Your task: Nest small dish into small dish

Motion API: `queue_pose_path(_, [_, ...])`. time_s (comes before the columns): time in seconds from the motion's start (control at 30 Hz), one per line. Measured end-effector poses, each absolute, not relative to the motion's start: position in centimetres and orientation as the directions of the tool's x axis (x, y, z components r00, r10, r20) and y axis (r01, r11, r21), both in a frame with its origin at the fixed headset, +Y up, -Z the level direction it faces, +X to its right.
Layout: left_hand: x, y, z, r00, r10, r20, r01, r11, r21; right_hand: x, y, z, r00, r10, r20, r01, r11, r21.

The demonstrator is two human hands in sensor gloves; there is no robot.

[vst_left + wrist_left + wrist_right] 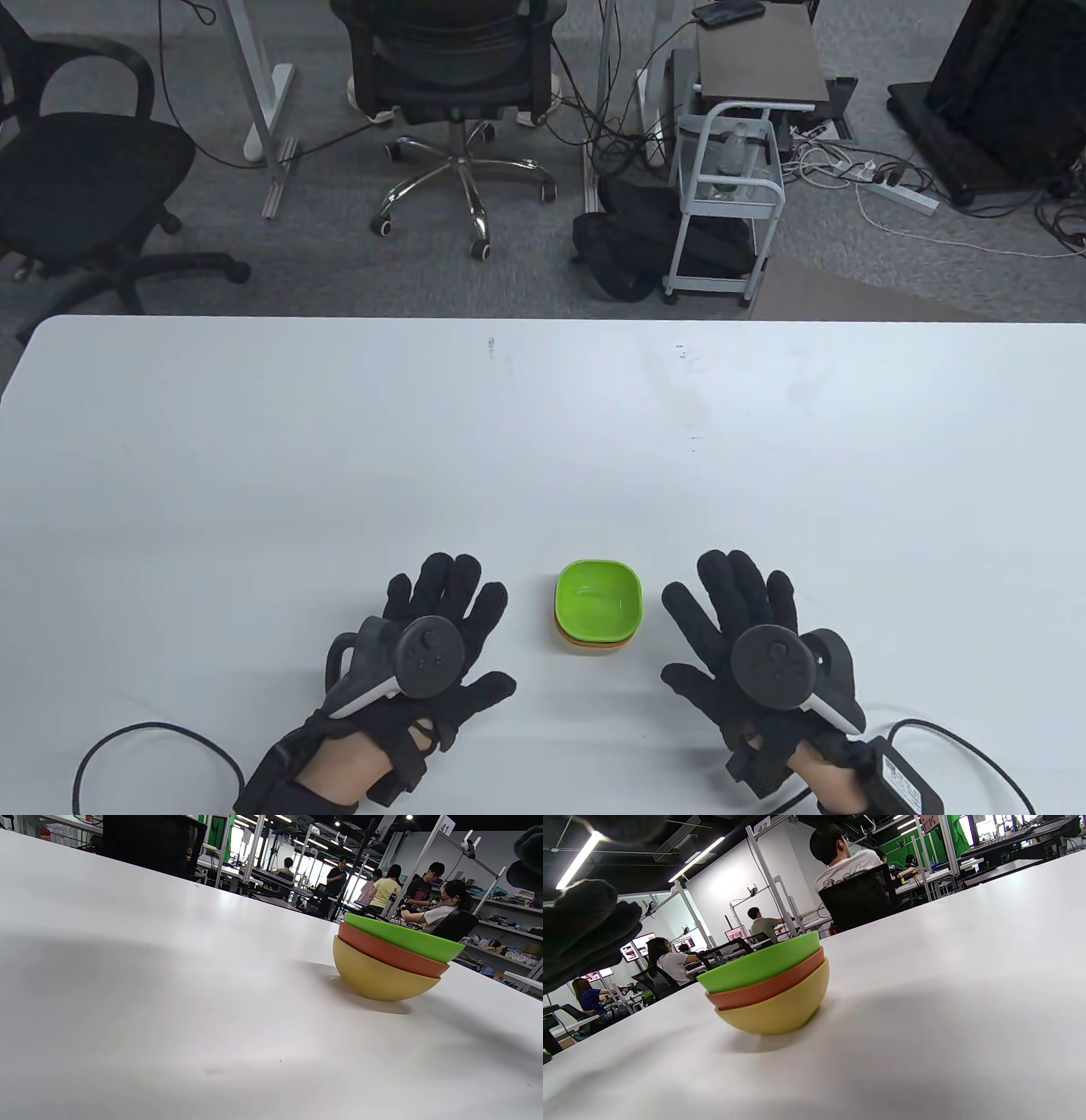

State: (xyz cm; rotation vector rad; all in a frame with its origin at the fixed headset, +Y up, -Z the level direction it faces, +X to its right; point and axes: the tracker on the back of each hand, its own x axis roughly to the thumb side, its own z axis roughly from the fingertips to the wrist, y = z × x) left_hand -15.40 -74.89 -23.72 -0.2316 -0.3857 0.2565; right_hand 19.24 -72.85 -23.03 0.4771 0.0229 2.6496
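Fingers of the left hand (424, 654) lie spread and flat on the table (254, 475), holding nothing. Fingers of the right hand (755, 645) are likewise spread, palm down, holding nothing. Both hands rest just beside the dishes, 1 on each side, not touching them.

The 3 small dishes stand nested between the hands near the table's front edge: green dish (597, 601) on top, orange dish (768, 986) in the middle, yellow dish (778, 1007) at the bottom, bearing on the table. Judgement: nesting appears complete.

Risk: the stack stands on a narrow rounded base, and the upper rims look slightly offset in the wrist views. A careless sweep of either hand when withdrawing could tip or slide it, the table surface being smooth.

Materials: dishes appear to be matte moulded plastic, rounded-square in plan, with curved walls. Table is white, smooth, faintly scuffed. Gloves are black fabric, each with a dark tracker.
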Motion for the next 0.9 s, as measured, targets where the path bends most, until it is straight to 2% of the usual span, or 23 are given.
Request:
queue_pose_path(0.47, [-15.31,-74.92,-23.65,0.895,0.287,0.342,-0.193,0.940,-0.283,19.09,-72.96,-23.00,-0.838,0.440,0.323,-0.430,-0.897,0.107])
queue_pose_path(0.6, [-15.30,-74.83,-23.69,0.902,0.246,0.354,-0.162,0.955,-0.249,19.03,-73.09,-23.03,-0.829,0.459,0.321,-0.440,-0.888,0.134])
queue_pose_path(0.9, [-15.25,-74.81,-23.59,0.898,0.267,0.350,-0.179,0.948,-0.263,18.99,-73.12,-23.07,-0.831,0.452,0.323,-0.434,-0.891,0.131])
